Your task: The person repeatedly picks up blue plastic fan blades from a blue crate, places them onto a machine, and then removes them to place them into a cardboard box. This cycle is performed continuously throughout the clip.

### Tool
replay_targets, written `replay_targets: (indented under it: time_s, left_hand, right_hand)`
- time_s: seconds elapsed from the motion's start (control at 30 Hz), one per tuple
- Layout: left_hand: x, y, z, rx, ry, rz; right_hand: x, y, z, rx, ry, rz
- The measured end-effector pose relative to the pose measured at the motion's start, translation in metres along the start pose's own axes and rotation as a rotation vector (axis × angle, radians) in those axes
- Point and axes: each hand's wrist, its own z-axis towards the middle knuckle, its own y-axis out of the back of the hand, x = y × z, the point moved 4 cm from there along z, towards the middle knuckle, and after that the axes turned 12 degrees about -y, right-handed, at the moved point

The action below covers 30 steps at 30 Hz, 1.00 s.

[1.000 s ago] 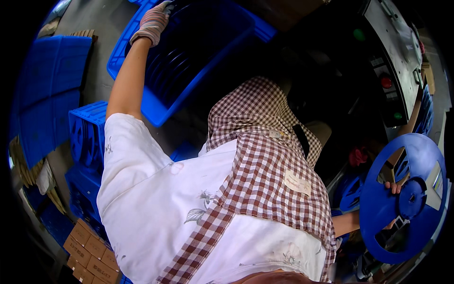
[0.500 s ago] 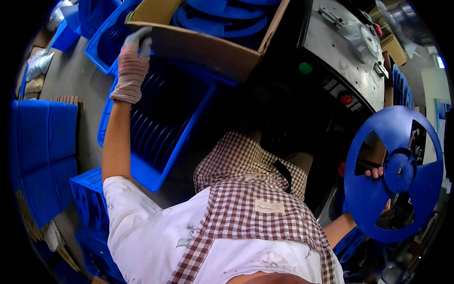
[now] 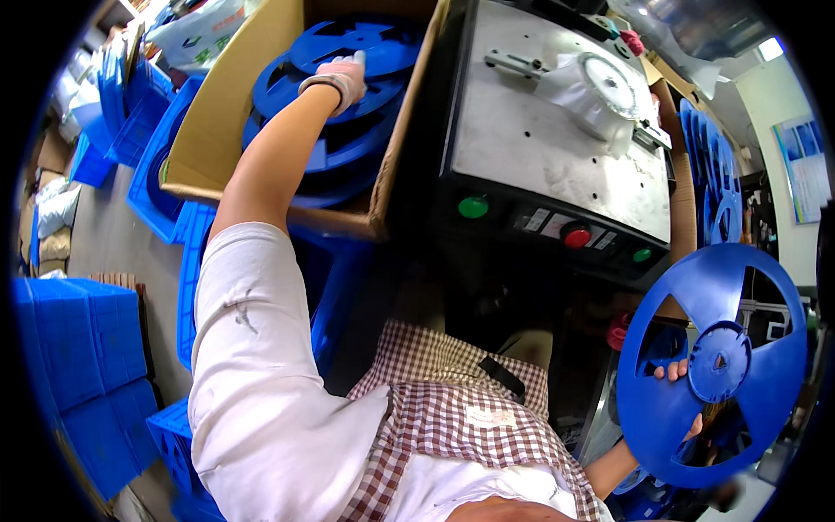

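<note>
My left hand, in a pale glove with a pinkish cuff, reaches into a cardboard box. Its fingers are bent over a blue plastic reel flange at the top of a pile, and the fingertips are partly hidden. More blue reel flanges lie beneath it in the box. Off to the right, my bare right hand grips another blue reel flange, a large disc with wide cutouts and a round hub. Fingers show through one cutout; the disc covers most of that hand.
Right of the box stands a machine with a metal top, a clear round fixture and green and red buttons. More blue flanges stand upright beyond it. Blue crates are stacked at left; a blue bin sits below the box.
My left hand has moved from the box's near edge into it, onto the flanges. The view has shifted, bringing more of the box and machine into sight. My right hand still holds its flange.
</note>
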Motion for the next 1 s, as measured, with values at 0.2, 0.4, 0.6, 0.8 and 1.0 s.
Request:
replay_targets:
  time_s: [0.2,0.4,0.6,0.8,1.0]
  left_hand:
    - [0.009,-0.004,-0.003,0.245,-0.097,0.144]
    - [0.040,0.061,-0.092,-0.308,-0.153,0.047]
    - [-0.021,0.100,-0.270,-0.897,-0.361,0.039]
    - [-0.180,0.102,-0.338,-0.788,-0.892,-0.075]
    - [-0.254,0.045,-0.323,-0.530,-1.205,-0.149]
  right_hand:
    - [0.001,0.000,-0.011,-0.131,0.030,0.011]
    - [-0.003,-0.050,-0.006,-0.059,0.030,0.098]
    - [-0.053,-0.060,0.008,0.130,-0.091,0.373]
    - [-0.166,-0.053,0.068,0.140,-0.315,0.278]
    - [-0.199,-0.072,0.066,0.371,-0.616,0.872]
